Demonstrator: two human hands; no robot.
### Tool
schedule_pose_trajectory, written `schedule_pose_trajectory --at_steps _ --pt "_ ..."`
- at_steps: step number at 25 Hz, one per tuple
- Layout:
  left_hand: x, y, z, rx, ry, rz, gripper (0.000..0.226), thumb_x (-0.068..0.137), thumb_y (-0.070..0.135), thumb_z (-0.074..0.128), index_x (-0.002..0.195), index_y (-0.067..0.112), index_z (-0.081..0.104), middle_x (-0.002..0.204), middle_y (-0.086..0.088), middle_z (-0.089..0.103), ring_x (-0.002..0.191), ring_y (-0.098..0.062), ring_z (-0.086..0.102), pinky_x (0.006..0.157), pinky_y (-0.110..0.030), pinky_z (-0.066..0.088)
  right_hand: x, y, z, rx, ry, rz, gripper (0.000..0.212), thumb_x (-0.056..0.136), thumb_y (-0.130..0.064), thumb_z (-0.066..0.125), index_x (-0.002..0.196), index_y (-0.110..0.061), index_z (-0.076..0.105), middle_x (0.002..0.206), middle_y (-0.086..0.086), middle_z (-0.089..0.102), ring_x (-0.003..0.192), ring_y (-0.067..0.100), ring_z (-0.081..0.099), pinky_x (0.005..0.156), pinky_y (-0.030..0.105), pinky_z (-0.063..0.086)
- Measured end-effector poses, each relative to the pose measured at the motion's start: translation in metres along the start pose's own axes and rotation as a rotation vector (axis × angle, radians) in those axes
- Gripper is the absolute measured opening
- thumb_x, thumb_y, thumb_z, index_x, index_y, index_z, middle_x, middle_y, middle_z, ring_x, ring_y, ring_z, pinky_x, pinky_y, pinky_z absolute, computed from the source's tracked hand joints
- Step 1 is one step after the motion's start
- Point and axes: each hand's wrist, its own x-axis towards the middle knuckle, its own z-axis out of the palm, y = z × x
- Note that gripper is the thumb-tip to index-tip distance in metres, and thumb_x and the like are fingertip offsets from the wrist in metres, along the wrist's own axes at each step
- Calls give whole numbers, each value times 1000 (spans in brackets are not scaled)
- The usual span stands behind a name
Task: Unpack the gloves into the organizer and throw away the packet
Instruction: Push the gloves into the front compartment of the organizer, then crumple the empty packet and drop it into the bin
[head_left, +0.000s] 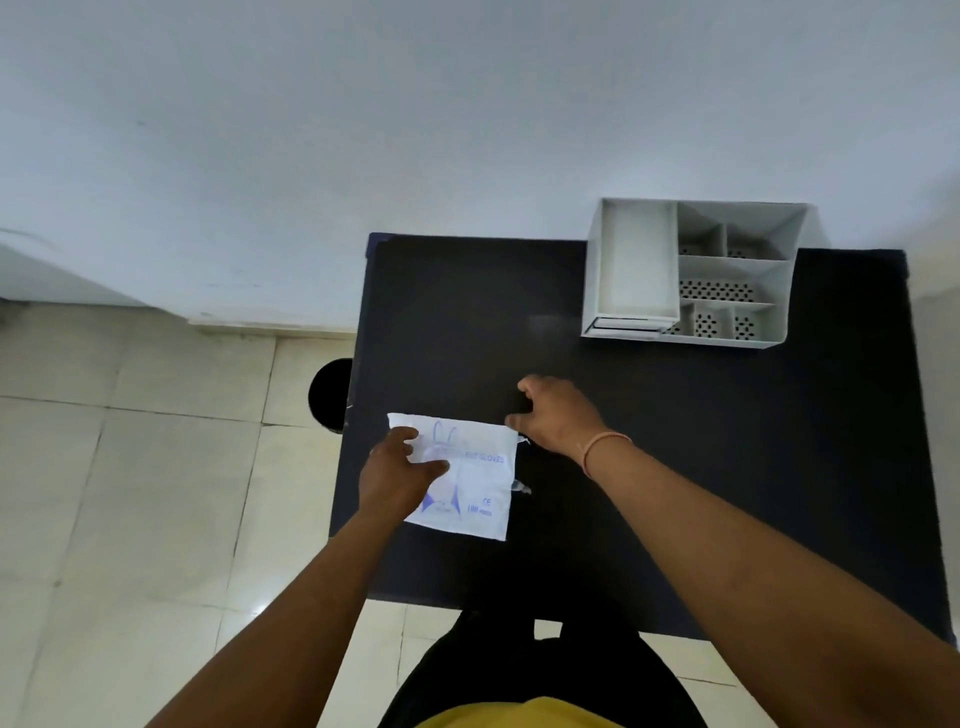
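Currently the flat white plastic glove packet with blue print (467, 478) lies on the black bench (675, 467) near its 8 o'clock edge. Left hand (397, 475) rests on the packet's left part, fingers (405, 434) loosely spread; right hand (558, 415) curls, fingers half-open, at its 1 o'clock corner. Grey compartmented plastic organizer (696, 273) stands at 1 o'clock, well apart.

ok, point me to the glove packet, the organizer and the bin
glove packet (475, 493), head view, on its printed white front.
organizer (631, 265), head view, on the floor of its long left compartment.
bin (328, 395), head view, on the dark opening showing past the table's left edge.
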Motion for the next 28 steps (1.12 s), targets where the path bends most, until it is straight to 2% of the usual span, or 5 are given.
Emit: schedule_pose_trajectory --at_steps 6,15,19,23,28 --pt "6 -31 5 12 -111 100 96 75 43 94 156 24 45 154 -9 58 134 -31 62 110 -49 55 5 -19 51 -127 -181 125 46 78 -40 85 117 -20 71 120 4 75 107 27 71 95 46 60" --pt "-66 12 -20 -741 -287 148 56 90 14 84 140 25 63 129 -6 77 114 -31 77 91 -47 66 -80 -42 6 1140 -575 104 46 93 -19 60 138 -9 65 136 29 67 129 49 62 111 61 48" --pt "-117 36 -27 -915 -32 158 32 93 -1 75 119 17 76 110 -6 82 105 -33 78 71 -34 66 -117 -49 -35 961 -438 -26 40 103 -42 57 127 -13 71 126 19 75 119 38 71 100 55 59" --pt "-155 43 -46 -1463 -10 99 20 100 6 67 119 5 75 104 -12 82 87 -27 81 60 -32 65 -148 -45 -54 667 -138 -159 19 99 -17 63 112 -25 74 118 5 75 115 28 71 92 50 64" --pt "-194 32 -59 -1628 74 117 19 105 15 62 116 7 75 99 -14 81 77 -22 80 62 -32 67 -197 -89 -26 697 -313 -359 49 82 -24 87 126 -38 69 123 -6 75 112 17 73 88 47 65"
